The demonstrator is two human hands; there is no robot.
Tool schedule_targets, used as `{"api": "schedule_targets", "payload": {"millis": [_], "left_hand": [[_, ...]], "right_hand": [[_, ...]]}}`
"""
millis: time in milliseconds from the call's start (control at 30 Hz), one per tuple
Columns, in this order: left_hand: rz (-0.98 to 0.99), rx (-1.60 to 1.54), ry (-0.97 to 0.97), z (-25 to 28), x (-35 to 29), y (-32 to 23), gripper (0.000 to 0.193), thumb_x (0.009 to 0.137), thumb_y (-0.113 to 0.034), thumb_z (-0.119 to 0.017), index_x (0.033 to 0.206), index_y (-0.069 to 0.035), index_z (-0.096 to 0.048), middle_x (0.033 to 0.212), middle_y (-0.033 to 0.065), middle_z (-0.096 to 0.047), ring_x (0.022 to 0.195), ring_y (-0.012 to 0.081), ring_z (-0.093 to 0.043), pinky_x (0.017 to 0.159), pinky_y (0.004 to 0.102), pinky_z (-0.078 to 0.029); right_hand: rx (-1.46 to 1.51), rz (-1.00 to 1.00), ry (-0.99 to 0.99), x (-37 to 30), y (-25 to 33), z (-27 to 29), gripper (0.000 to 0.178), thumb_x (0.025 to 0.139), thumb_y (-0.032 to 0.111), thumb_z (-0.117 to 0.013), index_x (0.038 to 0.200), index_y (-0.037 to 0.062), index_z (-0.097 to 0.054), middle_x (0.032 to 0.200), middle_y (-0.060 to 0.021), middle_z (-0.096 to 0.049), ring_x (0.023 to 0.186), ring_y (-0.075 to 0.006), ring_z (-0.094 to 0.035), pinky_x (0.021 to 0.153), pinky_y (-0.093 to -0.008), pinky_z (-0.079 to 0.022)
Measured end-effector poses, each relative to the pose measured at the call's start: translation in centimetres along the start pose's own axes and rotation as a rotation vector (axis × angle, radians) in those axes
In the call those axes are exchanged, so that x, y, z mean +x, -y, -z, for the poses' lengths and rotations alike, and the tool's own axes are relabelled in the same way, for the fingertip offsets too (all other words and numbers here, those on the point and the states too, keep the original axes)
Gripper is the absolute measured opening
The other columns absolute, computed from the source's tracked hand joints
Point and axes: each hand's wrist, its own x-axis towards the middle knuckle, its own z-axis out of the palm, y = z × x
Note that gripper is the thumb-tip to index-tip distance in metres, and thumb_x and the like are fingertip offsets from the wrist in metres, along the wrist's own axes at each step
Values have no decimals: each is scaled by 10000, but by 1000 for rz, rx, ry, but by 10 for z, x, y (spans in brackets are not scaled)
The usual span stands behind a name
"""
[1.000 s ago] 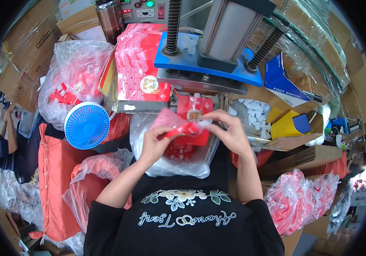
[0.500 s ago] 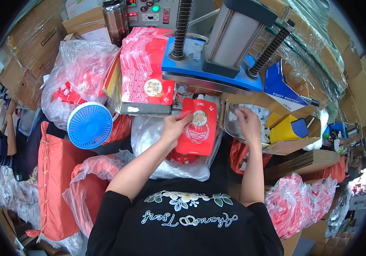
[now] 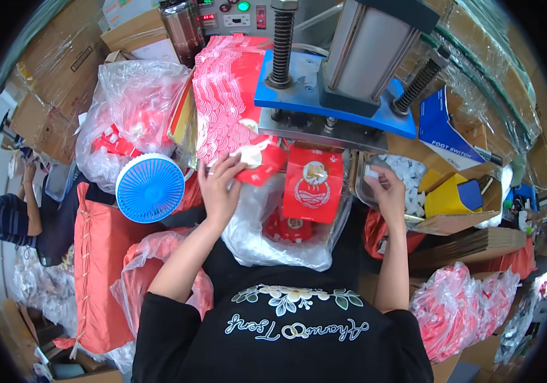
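Observation:
My left hand (image 3: 221, 188) grips the edge of a red pouch (image 3: 264, 167), which is tilted and slightly blurred, in front of a stack of red patterned pouches (image 3: 222, 96). A second red pouch (image 3: 314, 191) hangs upright below the plate of the blue press (image 3: 324, 89), its top edge at the press. Over a clear tray (image 3: 364, 189), the fingers of my right hand (image 3: 387, 193) pinch a small white plastic piece (image 3: 372, 172). Several similar white pieces (image 3: 407, 172) lie beside it. Below the hanging pouch, a clear plastic bag (image 3: 248, 246) holds more red pouches (image 3: 292, 228).
At left stand a blue fan (image 3: 150, 188) and a plastic bag of red items (image 3: 136, 96). A cardboard box with a yellow foot switch (image 3: 446, 195) is at right. Bagged pink-red items (image 3: 458, 306) lie lower right. Another person (image 3: 8, 204) works far left.
The pouch my left hand held now hangs at the press. My left hand has moved left and holds another pouch. My right hand stays by the white pieces, fingers pinched; the whole view has shifted slightly.

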Motion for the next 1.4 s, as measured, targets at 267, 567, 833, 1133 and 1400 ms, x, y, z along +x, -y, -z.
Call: {"api": "schedule_targets", "payload": {"millis": [267,567,833,1133,1400], "left_hand": [[302,-650,146,22,-17,-51,122,826,15,-670,941,21,-712,808,58,-707,783,88,-635,711,251,-493],[468,-968,480,-18,-33,-68,226,912,-160,-680,971,54,-721,844,43,-706,735,64,-610,659,229,-493],[962,-1381,332,-47,25,-102,263,890,-147,-707,1006,86,-669,919,146,-703,758,191,-694,669,300,-576],[667,-953,306,-24,48,-82,309,884,-186,-704,1097,35,-670,960,141,-711,793,213,-693,695,315,-540],[30,-12,21,6,0,3,304,802,-139,-714,1106,-123,-697,1217,73,-646,1252,296,-515,1135,524,-202]], "right_hand": [[-53,411,260,-20,87,-31,204,837,63,-693,1036,15,-696,913,-91,-688,803,-162,-628,732,-284,-488],[91,176,571,-23,78,-38,367,843,128,-724,1193,44,-652,1005,-108,-704,930,-182,-653,834,-315,-511],[-712,52,-103,-3,30,53,324,870,291,-683,1087,51,-687,916,-153,-721,870,-291,-705,777,-362,-539],[-822,172,-83,-4,-21,20,284,810,208,-697,1068,93,-672,1024,-128,-643,978,-357,-608,820,-435,-489],[-377,17,-112,-1,7,16,244,799,113,-732,1009,15,-656,948,-138,-646,838,-239,-618,755,-333,-480]]}}
